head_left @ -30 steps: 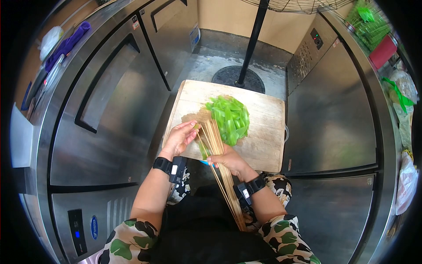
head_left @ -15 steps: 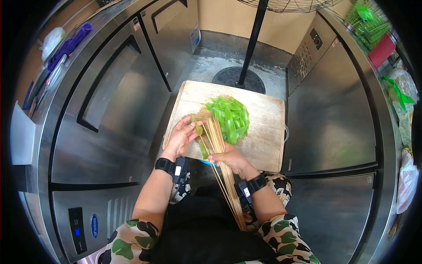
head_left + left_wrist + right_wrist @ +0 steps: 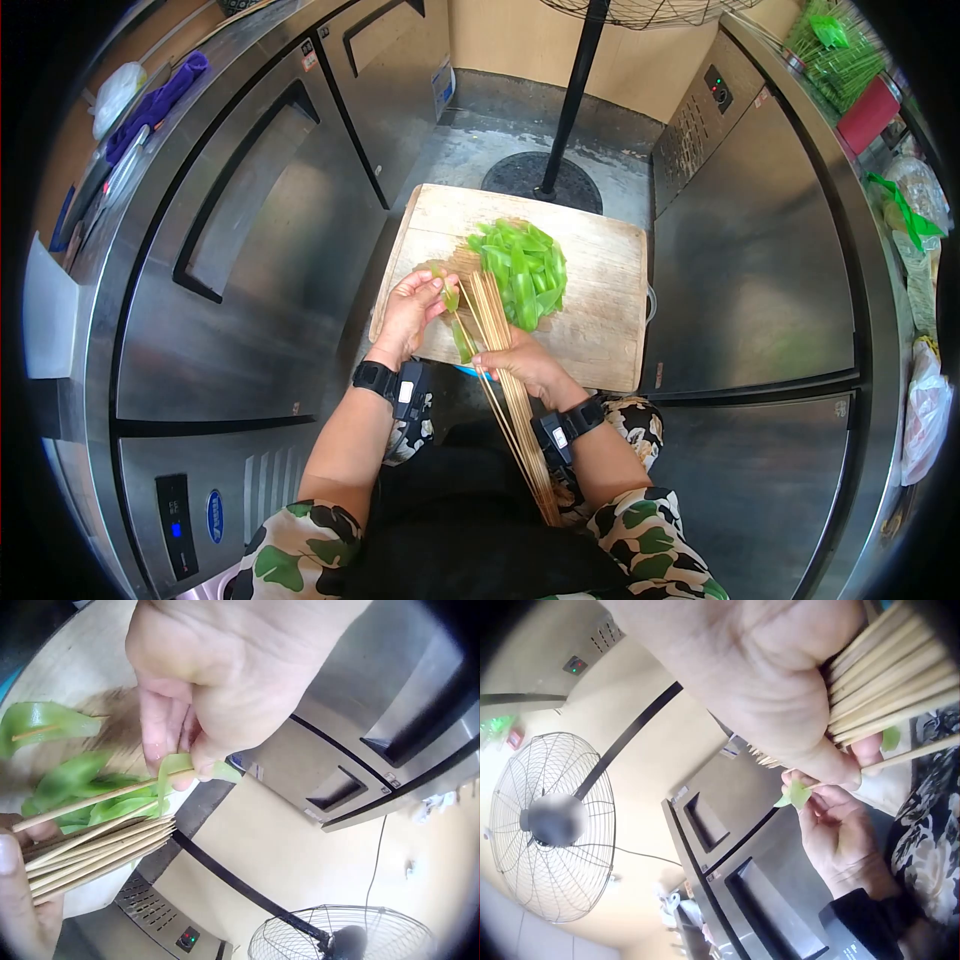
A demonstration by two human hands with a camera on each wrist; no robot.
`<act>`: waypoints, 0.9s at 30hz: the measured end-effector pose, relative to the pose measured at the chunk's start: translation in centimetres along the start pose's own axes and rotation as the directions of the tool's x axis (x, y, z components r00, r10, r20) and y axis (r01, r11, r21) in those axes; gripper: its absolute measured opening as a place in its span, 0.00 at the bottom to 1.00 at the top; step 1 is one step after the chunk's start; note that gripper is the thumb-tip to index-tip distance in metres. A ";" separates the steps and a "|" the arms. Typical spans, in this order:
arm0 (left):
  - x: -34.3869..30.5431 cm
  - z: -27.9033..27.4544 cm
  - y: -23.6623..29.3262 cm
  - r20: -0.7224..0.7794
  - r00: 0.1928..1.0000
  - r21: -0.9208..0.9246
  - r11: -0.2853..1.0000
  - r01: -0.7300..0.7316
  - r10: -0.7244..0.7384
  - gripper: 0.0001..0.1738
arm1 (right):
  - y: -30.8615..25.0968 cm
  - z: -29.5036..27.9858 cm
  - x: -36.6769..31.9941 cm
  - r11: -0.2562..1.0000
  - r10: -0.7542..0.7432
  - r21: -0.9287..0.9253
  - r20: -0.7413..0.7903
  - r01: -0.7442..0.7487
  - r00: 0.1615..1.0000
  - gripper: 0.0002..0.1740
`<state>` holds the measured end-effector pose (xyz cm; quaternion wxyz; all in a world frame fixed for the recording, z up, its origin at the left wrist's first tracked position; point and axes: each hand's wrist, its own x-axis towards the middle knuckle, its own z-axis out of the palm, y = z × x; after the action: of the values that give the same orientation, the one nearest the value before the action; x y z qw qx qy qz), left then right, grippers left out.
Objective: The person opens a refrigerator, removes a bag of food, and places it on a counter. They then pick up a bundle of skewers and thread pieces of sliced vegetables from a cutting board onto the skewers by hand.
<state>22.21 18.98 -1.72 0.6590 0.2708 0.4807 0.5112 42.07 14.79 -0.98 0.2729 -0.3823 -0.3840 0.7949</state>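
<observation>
The left hand point(image 3: 408, 312) pinches a green slice point(image 3: 174, 766) between thumb and fingers, and a thin wooden skewer point(image 3: 97, 799) runs through that slice. A bundle of pointed skewers point(image 3: 515, 400) lies in the grip of the right hand point(image 3: 527, 365), whose thumb and finger also pinch the single skewer apart from the bundle. Beside the hands, a pile of green slices point(image 3: 520, 270) rests on the wooden board point(image 3: 605, 290). Another slice with a stick through it point(image 3: 46, 727) lies near the board's edge.
Steel cabinets stand on the left point(image 3: 250, 220) and right point(image 3: 770, 240) of the board. Beyond it rises a fan's black pole point(image 3: 577, 100) on a round base point(image 3: 500, 172). Bags and a red container point(image 3: 870, 117) sit on the right counter.
Since a second ago the left hand has shifted slightly, and the slice between its fingers shows more fully along the skewer. The right hand still grips the bundle, nearly unmoved.
</observation>
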 end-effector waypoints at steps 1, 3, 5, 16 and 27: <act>0.0 0.1 0.0 -0.002 1.000 0.022 1.000 -0.010 0.010 0.06 | 0.2 -0.1 0.1 1.000 0.005 0.005 -0.009 -0.005 1.000 0.28; 0.0 0.2 -0.2 -0.003 0.999 0.063 0.997 -0.034 0.034 0.06 | 0.6 -0.3 0.3 1.000 0.008 0.022 -0.018 -0.007 1.000 0.29; 0.0 0.4 -0.4 0.000 0.998 0.100 0.993 -0.061 0.062 0.06 | 0.8 -0.4 0.5 0.999 0.001 0.046 -0.020 -0.001 1.000 0.29; -0.5 1.0 -0.3 0.088 0.988 0.124 0.983 -0.134 0.124 0.07 | 0.4 -0.3 -0.1 1.000 -0.028 -0.007 -0.051 0.028 0.998 0.26; -1.1 1.4 -1.1 0.237 0.971 0.133 0.991 -0.014 -0.018 0.06 | 0.6 -1.0 -0.8 0.998 -0.047 0.030 -0.083 0.050 0.995 0.17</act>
<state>23.95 17.82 -1.67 0.6927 0.3729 0.4319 0.4412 43.26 14.29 -1.54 0.3137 -0.4009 -0.3687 0.7778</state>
